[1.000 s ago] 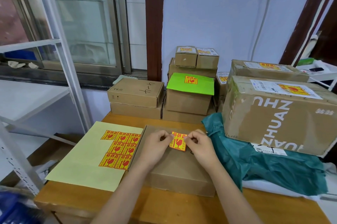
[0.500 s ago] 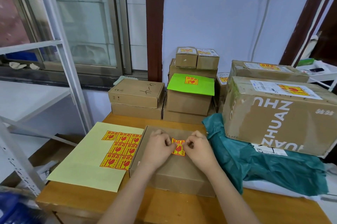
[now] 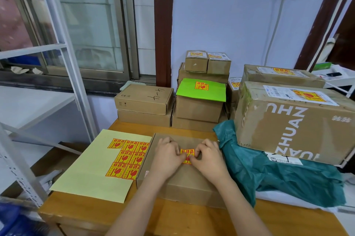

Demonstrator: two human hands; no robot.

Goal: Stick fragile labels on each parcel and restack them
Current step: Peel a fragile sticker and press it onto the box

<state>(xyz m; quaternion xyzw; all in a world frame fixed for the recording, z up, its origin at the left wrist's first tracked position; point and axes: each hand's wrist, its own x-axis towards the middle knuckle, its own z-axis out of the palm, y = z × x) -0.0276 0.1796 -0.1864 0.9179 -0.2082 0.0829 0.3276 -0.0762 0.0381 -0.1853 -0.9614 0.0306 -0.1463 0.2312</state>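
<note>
A flat brown cardboard parcel [image 3: 184,184] lies on the wooden table in front of me. A yellow-and-red fragile label [image 3: 187,156] sits on its top. My left hand [image 3: 168,156] and my right hand [image 3: 208,157] rest on the parcel on either side of the label, fingers curled, thumbs and fingertips pressing on the label's edges. A pale yellow backing sheet [image 3: 92,166] with several more fragile labels [image 3: 127,159] lies to the left of the parcel, its right edge tucked under it.
Stacked brown boxes [image 3: 144,99] stand at the back. A green-topped box [image 3: 200,99] and small boxes [image 3: 207,61] carry labels. A large box [image 3: 294,120] printed ZHUAN rests on a teal bag [image 3: 269,174] at right. A white metal rack [image 3: 63,59] stands left.
The label has come down from between my raised fingers onto the parcel top. Both hands have closed in and lowered, now pressing it flat.
</note>
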